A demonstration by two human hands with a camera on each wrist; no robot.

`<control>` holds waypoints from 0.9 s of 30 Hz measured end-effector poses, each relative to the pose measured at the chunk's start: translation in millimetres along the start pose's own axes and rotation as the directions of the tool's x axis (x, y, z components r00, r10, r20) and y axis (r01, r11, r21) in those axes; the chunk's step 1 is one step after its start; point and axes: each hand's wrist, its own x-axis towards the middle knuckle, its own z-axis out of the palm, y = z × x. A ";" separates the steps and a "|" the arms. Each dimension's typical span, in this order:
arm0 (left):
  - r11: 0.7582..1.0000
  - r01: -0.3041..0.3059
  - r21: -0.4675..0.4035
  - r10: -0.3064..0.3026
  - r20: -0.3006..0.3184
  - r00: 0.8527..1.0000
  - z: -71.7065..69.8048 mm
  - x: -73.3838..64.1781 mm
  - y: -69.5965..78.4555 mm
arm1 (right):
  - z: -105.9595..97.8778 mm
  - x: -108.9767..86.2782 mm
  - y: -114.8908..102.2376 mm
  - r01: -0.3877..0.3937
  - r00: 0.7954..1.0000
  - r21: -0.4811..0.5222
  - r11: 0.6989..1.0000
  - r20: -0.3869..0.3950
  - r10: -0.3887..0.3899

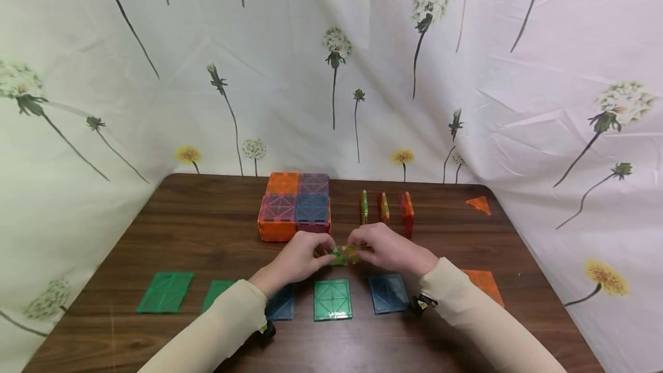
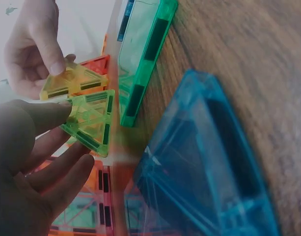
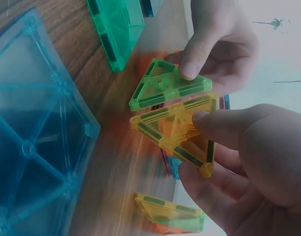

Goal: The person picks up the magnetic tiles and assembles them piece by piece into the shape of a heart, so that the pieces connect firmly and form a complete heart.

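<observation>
My left hand (image 1: 303,255) pinches a translucent green triangular magnetic tile (image 2: 91,123) between thumb and fingers. In my right hand (image 1: 391,248) is a yellow triangular magnetic tile (image 3: 177,129), gripped the same way. Both tiles are tilted above the table at the middle, and their long edges lie side by side, right at each other in the right wrist view. Just in front of the hands, a green square tile (image 1: 332,301) lies flat between two blue square tiles, one (image 1: 388,293) by the right wrist and one (image 1: 282,304) partly hidden by the left forearm.
Behind the left hand stands a box-shaped stack of orange, purple and blue tiles (image 1: 279,212). Three thin upright pieces, the rightmost red-orange (image 1: 407,212), stand behind the right hand. Green squares (image 1: 166,292) lie left; an orange tile (image 1: 487,286) and orange triangle (image 1: 479,205) lie right.
</observation>
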 end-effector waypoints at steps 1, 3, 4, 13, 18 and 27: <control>1.000 0.000 0.001 0.000 0.004 1.000 0.7 -0.1 -0.1 | 1.2 0.2 -0.3 0.001 1.000 -0.001 1.000 0.000 -0.001; 1.000 0.001 0.002 -0.001 0.010 1.000 1.8 -0.5 0.3 | 3.3 0.3 -0.3 0.003 1.000 -0.001 1.000 -0.003 -0.003; 1.000 0.001 0.003 -0.001 0.011 1.000 2.1 -0.5 0.7 | 4.0 0.1 -0.1 0.006 1.000 0.002 1.000 -0.008 -0.006; 0.999 -0.036 0.011 0.036 -0.010 0.999 3.0 3.3 5.8 | 3.2 -1.8 -1.4 0.027 0.999 -0.007 1.000 -0.034 -0.027; 0.999 -0.042 0.025 0.043 -0.020 0.999 1.4 3.8 7.0 | -11.2 -11.2 -3.2 -0.028 0.997 -0.001 1.000 -0.070 0.028; 0.998 -0.062 0.023 0.063 -0.038 0.997 2.8 2.6 9.2 | -86.5 -63.1 43.8 -0.222 0.866 -0.010 0.975 -0.462 0.192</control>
